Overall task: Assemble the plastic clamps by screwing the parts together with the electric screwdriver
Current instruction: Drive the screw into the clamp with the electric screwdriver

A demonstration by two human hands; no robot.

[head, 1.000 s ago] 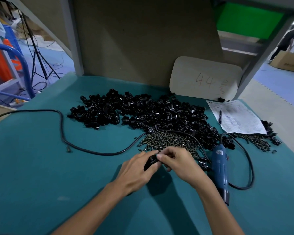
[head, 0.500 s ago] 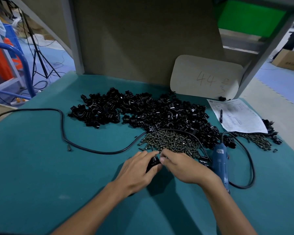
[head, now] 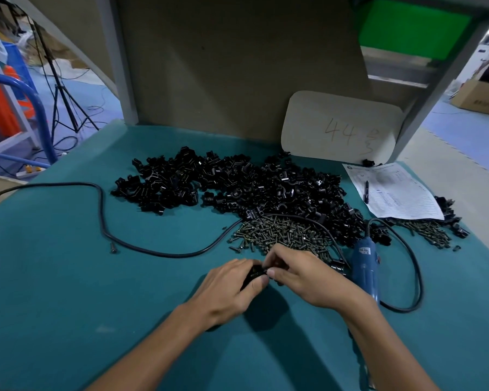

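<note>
Black cable (head: 153, 251) across screw pile (head: 280, 234)

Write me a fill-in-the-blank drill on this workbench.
1. The electric screwdriver lying by the right hand has a ____ body.
2. The card leaning on the back panel reads ____.
3. A ____ lies on the printed sheet.
4. The left hand grips a ____ clamp part.
Missing words: blue; 44; pen; black.
</note>
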